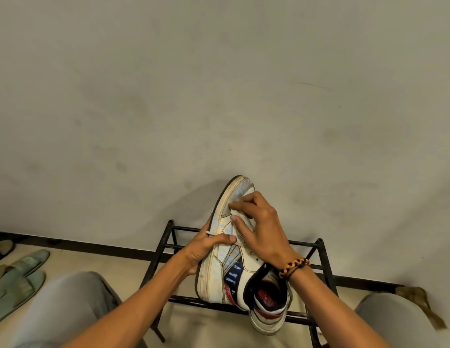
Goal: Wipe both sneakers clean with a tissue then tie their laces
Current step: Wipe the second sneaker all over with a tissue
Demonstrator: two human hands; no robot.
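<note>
Your left hand [206, 249] grips the sneaker [234, 249] by its sole side, thumb laid across the upper, holding it toe-up in the air over the black rack [322, 267]. Your right hand [259, 229] pinches a white tissue [240, 214] against the toe area, fingers curled on it. A braided bracelet [294, 267] sits on that wrist. Green slippers [20, 275] lie on the floor at the left, well apart from the rack.

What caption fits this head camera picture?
Left hand holds a sneaker while right hand wipes its toe with a tissue.
</note>
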